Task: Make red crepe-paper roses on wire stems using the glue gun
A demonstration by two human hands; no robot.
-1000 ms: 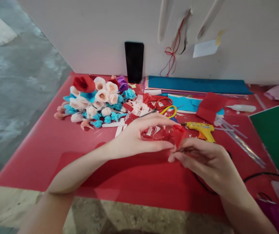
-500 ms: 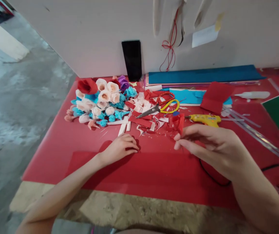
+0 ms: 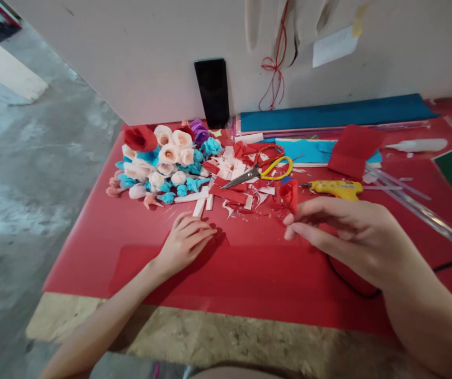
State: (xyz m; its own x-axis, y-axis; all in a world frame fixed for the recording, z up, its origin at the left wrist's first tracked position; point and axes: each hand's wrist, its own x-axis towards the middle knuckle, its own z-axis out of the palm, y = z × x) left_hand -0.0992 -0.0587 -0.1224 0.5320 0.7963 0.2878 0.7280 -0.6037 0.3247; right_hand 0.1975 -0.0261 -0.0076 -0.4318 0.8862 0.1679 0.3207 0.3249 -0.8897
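Red paper flower [image 3: 290,196] in the right hand [image 3: 362,239], above the table [image 3: 91,247]: hold the grip closed lightly on its lower end to avoid crushing, rest the left hand [image 3: 186,242] well apart, loosely open with nothing visible in it, and mind the yellow glue gun [image 3: 334,188] just beyond and scissors [image 3: 252,174] farther back.

Red tabletop [image 3: 87,258] — red again, the little paper flower [image 3: 290,196] over there; yellow glue gun [image 3: 336,188], scissors [image 3: 251,174] with one red loop, one yellow; blooms [image 3: 168,155] in white, blue, peach, purple.
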